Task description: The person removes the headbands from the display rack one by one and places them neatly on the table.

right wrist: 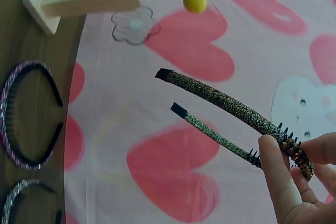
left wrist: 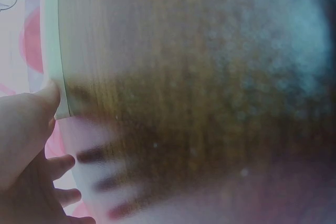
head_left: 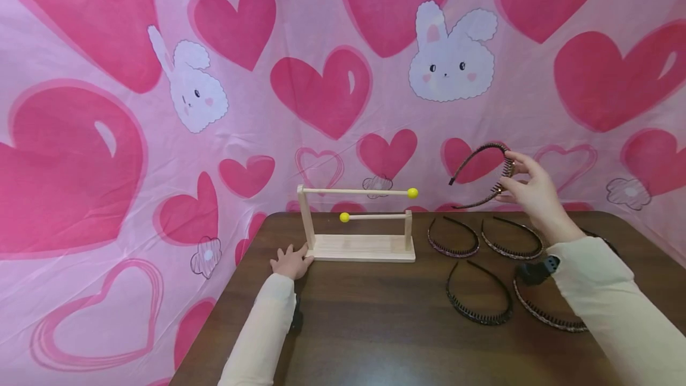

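My right hand is raised above the table's far right side. Its thumb and fingers pinch a glittery dark-and-gold toothed headband by its curved middle, with both ends pointing left. A pale wooden two-bar stand stands left of it; each bar ends in a yellow ball, and no headband hangs on either bar. My left hand rests at the left end of the stand's base, fingers spread. In the left wrist view its thumb touches the base's edge.
Several headbands lie on the brown table right of the stand, among them a purple one, a silvery one and a black one. My right sleeve partly hides others. A pink heart-print cloth hangs behind the table.
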### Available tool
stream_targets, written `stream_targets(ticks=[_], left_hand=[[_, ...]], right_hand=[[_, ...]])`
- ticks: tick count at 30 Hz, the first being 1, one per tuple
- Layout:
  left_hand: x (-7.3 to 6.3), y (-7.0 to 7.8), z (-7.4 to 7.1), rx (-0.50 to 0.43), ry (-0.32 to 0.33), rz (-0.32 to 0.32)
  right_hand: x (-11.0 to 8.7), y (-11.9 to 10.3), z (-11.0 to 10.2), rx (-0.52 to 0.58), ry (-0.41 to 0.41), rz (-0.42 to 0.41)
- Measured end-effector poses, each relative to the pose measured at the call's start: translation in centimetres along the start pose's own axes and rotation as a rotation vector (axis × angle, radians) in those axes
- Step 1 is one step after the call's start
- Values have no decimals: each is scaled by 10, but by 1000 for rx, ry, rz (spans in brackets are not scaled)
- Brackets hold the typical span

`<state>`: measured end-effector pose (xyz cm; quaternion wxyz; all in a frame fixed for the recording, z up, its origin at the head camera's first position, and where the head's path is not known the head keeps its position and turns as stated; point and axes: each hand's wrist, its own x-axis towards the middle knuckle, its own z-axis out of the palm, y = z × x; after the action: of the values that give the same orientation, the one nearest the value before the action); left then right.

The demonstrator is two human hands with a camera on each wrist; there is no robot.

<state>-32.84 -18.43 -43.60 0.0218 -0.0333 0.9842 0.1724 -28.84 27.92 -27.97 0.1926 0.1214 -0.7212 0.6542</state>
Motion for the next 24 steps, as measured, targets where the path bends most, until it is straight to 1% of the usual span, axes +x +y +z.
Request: stream_targets(ticks=[4,7,11,12,15,17,19,24], left_hand=[[-1,0,0,2,1,1],[0,-1,0,-3,-2,-3],[-1,-1,0,-11,-2,-2],[-1,-1,0,-12,0,1],[-1,-1,0,-11,-1,3],[-1,-1,0,-12,-1,5],[-1,-1,0,-10,-2,5],[-2,1,-2,-6,-7,4]], right_hand=[[-4,-1,-15,-12,27,5],[-7,-1,-27,16,51,9],[-11,3,-42,41,85,12],[-12,4,-45,21,94,14],[-16,8,-57,32,115,18],[-19,12,-65,49,128,22],[-22,15,-73,100,138,22],[-29,24,-93,176,186,28]])
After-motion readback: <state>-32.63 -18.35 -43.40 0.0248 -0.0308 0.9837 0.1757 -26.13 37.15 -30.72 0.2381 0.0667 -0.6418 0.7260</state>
